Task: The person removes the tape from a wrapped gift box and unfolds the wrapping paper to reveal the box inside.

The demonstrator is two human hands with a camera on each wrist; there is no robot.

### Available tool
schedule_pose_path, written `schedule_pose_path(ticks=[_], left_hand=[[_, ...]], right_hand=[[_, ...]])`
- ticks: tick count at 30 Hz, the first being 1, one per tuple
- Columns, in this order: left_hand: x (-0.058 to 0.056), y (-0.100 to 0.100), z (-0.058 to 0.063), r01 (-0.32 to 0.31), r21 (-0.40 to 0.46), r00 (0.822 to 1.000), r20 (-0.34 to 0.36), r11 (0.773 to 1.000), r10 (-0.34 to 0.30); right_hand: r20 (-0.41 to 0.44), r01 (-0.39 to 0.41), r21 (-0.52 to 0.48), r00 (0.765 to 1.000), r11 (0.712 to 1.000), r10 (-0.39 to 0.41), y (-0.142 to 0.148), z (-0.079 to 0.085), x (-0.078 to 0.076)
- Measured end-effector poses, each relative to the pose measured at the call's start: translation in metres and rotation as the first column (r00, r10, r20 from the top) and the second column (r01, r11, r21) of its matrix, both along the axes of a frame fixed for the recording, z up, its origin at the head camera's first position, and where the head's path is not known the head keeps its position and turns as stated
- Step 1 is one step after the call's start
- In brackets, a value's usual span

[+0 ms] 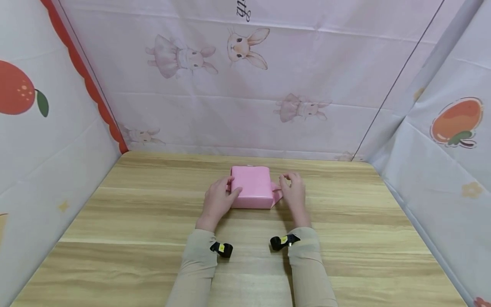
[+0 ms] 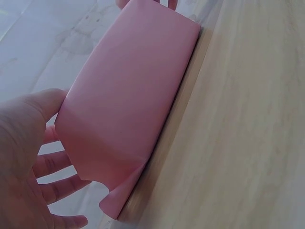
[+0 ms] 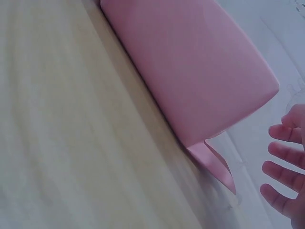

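Note:
A box wrapped in glossy pink paper (image 1: 251, 182) sits on the table. My left hand (image 1: 217, 198) holds its left end, the thumb lying over the top edge and the fingers bent round the end, where the folded paper (image 2: 116, 202) sticks out below. Off the right end my right hand (image 1: 294, 194) is raised, thumb and forefinger tips together, the other fingers loosely bent. I cannot tell whether anything thin is between those tips. Beside it, loose flaps of pink paper (image 1: 277, 197) jut from the box's right end, pointed in the right wrist view.
The wood-grain table (image 1: 153, 238) runs up to a back wall cloth (image 1: 230, 115) printed with rabbits. White printed cloths (image 1: 57, 157) hang along both sides. Black cameras (image 1: 226, 250) are strapped at both wrists over beige sleeves.

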State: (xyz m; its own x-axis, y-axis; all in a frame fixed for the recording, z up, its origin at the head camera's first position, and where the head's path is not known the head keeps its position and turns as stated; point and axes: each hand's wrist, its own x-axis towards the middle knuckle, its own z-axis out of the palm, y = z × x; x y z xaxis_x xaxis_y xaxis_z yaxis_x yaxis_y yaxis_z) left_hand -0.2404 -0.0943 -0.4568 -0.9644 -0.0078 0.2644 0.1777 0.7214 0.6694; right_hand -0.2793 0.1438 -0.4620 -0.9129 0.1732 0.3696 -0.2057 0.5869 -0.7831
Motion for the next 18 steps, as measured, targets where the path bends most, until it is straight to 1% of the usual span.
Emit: schedule_pose_path(ticks=[3, 6, 9, 11, 13, 18], left_hand=[[-0.001, 0.000, 0.003, -0.001, -0.005, 1.000, 0.002, 1.000, 0.001], [-0.001, -0.002, 0.004, 0.002, -0.001, 1.000, 0.014, 1.000, -0.002], [-0.005, -0.005, 0.005, 0.013, -0.014, 1.000, 0.013, 1.000, -0.013], [-0.010, -0.008, 0.006, 0.025, -0.025, 1.000, 0.015, 0.999, -0.024], [-0.016, -0.012, 0.007, 0.044, -0.033, 0.999, 0.019, 0.999, -0.043], [-0.031, -0.022, 0.007, 0.095, -0.027, 0.995, 0.024, 0.995, -0.095]], right_hand=[[0.006, -0.006, 0.002, 1.000, 1.000, 0.006, 0.003, 0.002, 0.000], [0.030, -0.007, -0.004, 1.000, 1.000, 0.007, 0.005, 0.001, 0.001], [0.049, -0.023, 0.004, 0.999, 1.000, 0.023, 0.006, 0.002, 0.000], [0.067, -0.051, 0.029, 0.997, 0.998, 0.049, 0.005, 0.004, -0.001], [0.089, -0.100, 0.066, 0.992, 0.993, 0.094, 0.004, 0.006, -0.004], [0.161, -0.219, 0.144, 0.968, 0.965, 0.195, 0.001, 0.010, -0.012]])
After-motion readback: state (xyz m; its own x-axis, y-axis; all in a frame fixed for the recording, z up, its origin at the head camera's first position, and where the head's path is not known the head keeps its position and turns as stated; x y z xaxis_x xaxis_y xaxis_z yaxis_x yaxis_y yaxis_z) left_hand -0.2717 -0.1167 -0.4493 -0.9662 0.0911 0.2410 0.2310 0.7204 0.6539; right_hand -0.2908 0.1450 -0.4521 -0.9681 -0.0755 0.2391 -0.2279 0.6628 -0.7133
